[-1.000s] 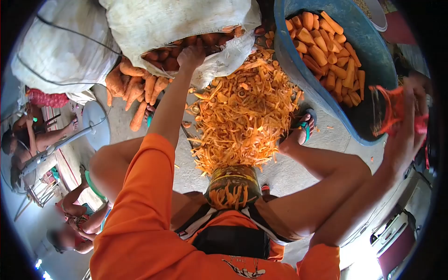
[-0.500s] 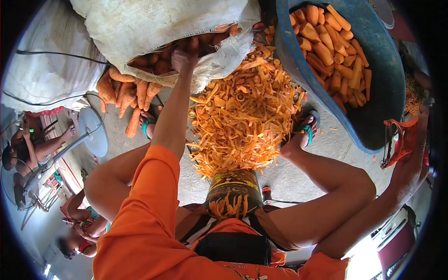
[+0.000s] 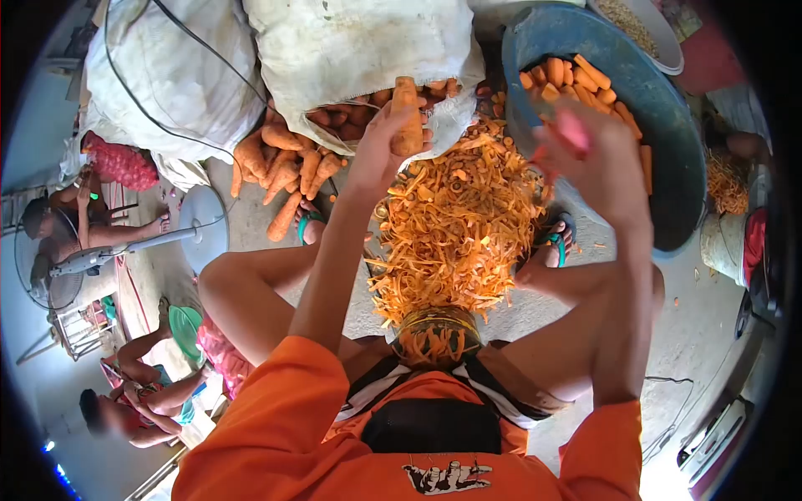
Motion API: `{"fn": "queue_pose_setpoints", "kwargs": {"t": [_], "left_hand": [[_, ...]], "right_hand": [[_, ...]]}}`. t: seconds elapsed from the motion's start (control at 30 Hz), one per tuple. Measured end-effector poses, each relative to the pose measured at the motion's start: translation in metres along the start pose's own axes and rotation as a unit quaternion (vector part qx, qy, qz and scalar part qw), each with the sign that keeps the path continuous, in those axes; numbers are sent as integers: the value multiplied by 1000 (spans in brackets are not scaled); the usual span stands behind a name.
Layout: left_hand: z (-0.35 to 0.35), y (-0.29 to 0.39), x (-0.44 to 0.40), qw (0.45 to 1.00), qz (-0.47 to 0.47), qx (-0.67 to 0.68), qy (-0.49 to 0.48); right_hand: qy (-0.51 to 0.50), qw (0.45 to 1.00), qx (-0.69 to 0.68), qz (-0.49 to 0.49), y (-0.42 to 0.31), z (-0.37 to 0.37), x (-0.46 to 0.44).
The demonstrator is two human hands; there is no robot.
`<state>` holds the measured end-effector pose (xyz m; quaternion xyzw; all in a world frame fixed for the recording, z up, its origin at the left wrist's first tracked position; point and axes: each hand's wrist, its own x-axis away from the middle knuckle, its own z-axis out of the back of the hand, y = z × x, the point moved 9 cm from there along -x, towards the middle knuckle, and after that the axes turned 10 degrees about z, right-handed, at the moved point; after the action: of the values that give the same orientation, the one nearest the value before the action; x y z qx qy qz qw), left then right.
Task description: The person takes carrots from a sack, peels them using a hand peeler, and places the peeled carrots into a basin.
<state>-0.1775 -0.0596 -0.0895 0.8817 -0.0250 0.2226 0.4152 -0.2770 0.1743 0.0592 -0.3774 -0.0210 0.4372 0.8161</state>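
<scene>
My left hand (image 3: pixel 383 150) is wrapped round a thick carrot (image 3: pixel 407 117) that stands nearly upright, in front of the mouth of a white sack (image 3: pixel 359 42) with more carrots in it. To the right, my right hand (image 3: pixel 606 154) is smeared by motion and closed round a red-handled peeler (image 3: pixel 571 132). That hand hangs over the near edge of a blue tub (image 3: pixel 689 200) holding peeled carrots (image 3: pixel 585 77). Between my feet lies a big heap of carrot peelings (image 3: pixel 459 225), below both hands.
Unpeeled carrots (image 3: pixel 280 159) lie on the floor left of the sack. A container (image 3: pixel 434 326) with peelings on it stands between my legs. A fan (image 3: pixel 205 230), a cable (image 3: pixel 138 113) and two people are at the left. A pale basin (image 3: pixel 668 58) sits behind the tub.
My left hand has come out of the sack with a carrot. My right hand has swung inward from the far right with the peeler. The view has shifted.
</scene>
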Motion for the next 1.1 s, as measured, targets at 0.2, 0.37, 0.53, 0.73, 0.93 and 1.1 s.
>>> {"fn": "queue_pose_setpoints", "kwargs": {"t": [0.2,0.37,0.53,0.73,0.93,1.1], "left_hand": [[-60,38,72,928,-113,-350,53],[-70,38,112,902,-200,-380,43],[-55,33,126,900,-232,-364,62],[-57,34,149,897,-262,-356,16],[-65,37,157,925,-241,-291,-29],[-39,-1,135,999,10,-14,-36]], "right_hand": [[-55,994,3,97,-42,-60,1],[-60,990,-37,119,-61,-83,10],[-80,985,-58,143,-80,-96,18],[-106,989,-52,86,-52,-117,18],[-93,993,-59,-44,16,-92,11],[51,965,-252,59,-40,-63,13]]}}
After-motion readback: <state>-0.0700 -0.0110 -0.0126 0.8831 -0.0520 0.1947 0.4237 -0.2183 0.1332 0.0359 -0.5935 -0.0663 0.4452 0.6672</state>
